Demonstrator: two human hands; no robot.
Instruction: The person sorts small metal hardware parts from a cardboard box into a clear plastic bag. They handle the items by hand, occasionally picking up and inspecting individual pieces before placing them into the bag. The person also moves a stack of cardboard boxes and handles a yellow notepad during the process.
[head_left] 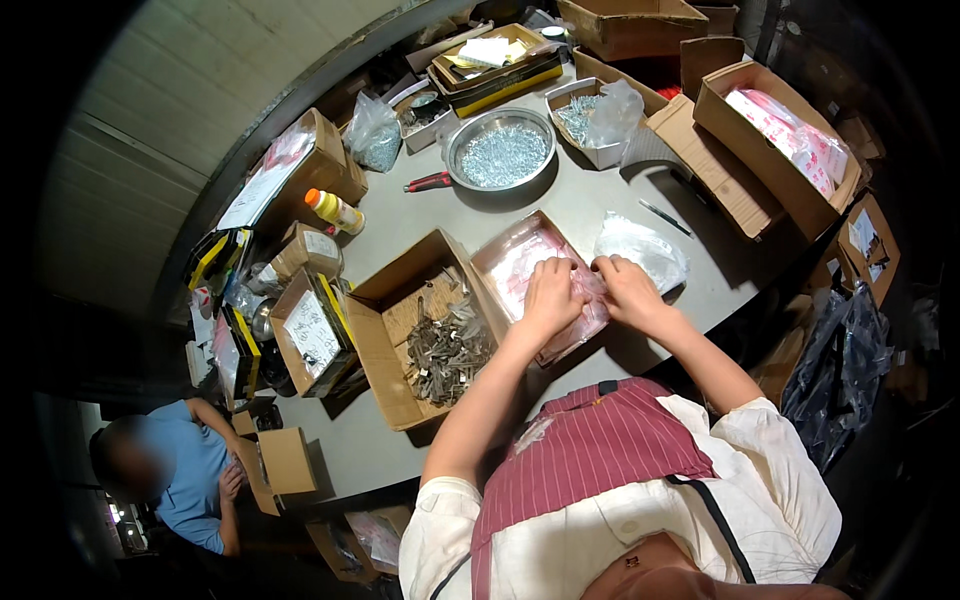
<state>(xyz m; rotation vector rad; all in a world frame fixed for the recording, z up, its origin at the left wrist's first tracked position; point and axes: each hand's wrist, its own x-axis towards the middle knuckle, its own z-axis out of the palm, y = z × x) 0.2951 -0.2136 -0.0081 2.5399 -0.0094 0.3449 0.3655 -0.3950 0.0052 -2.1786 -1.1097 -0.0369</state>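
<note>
A striped maroon apron [590, 450] over a pale shirt sits closest, with both bare forearms reaching up from it to a shallow cardboard tray [500, 262] lined with clear plastic bags. The left hand [553, 292] and the right hand [625, 288] rest side by side over the tray's right end, fingers [560, 270] curled down and pinching a small clear plastic bag [589, 285] that lies between the two hands, on top of the other bags in the tray. Just left of the tray, touching it, stands an open cardboard box [385, 345] holding a heap of grey metal clips. A loose crumpled clear bag [643, 248] lies just beyond the right hand. The grey bench [585, 200] is round-edged and crowded: a steel bowl of screws [500, 150] further back, a red-handled tool [428, 182] beside it, a yellow bottle [335, 211], and more cardboard boxes along the rim. A person in a blue shirt [190, 475] sits low at the left.
</note>
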